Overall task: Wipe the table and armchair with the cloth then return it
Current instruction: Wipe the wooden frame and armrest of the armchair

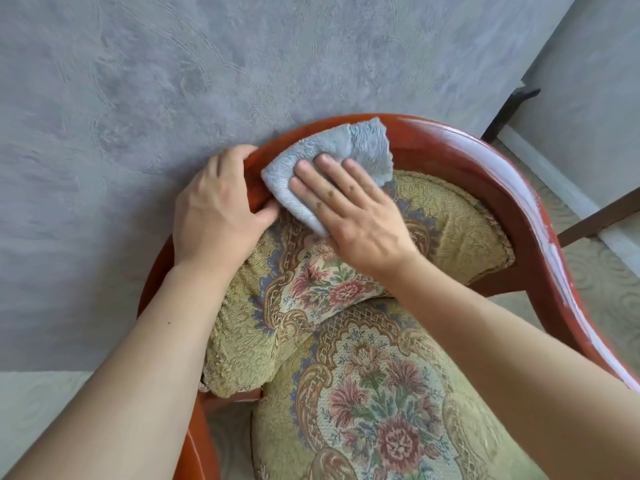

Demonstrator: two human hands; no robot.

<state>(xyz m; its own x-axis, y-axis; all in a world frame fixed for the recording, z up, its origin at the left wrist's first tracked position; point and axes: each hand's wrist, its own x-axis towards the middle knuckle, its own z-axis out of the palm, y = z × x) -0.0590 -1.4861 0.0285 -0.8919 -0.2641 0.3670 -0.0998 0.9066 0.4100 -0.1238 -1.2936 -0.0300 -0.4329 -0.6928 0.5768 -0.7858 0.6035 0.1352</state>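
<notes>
- Head view: blue-grey terry cloth (329, 168) draped over the top of the armchair (450, 147), across its curved red-brown wooden rail and down onto the upper edge of the tapestry backrest (450, 216).
- Pressed flat under the right hand (349, 216), fingers (322, 171) spread and extended on the cloth, palm lower on the fabric; no pinch visible, a flat pressing hold rather than a closed grasp.
- Wrapped around the rail just left of the cloth, the left hand (214, 209), fingers hidden behind the wood, thumb in front and touching the cloth's lower left edge; apparently steadying the chair.
- Folded roughly into a wedge, long axis running from lower left, near the left thumb, to upper right, where the broad fluffy corner rises above the rail toward the grey textured wall (173, 81).
- Lying ahead of and under the right fingertips, so clearly the nearer and working hand; most of the cloth beyond the knuckles, toward the wall.
- Open to the right, a long unwiped-looking stretch of rail (540, 202) curving down toward the armrest, streaked pale with glare or dust; cannot tell which.
- Likely next: a sweep rightward along that curve, cloth's long axis roughly following the rail.
- Floral seat cushion (381, 410) below, between both forearms; table not in view, return of the cloth not yet due.
</notes>
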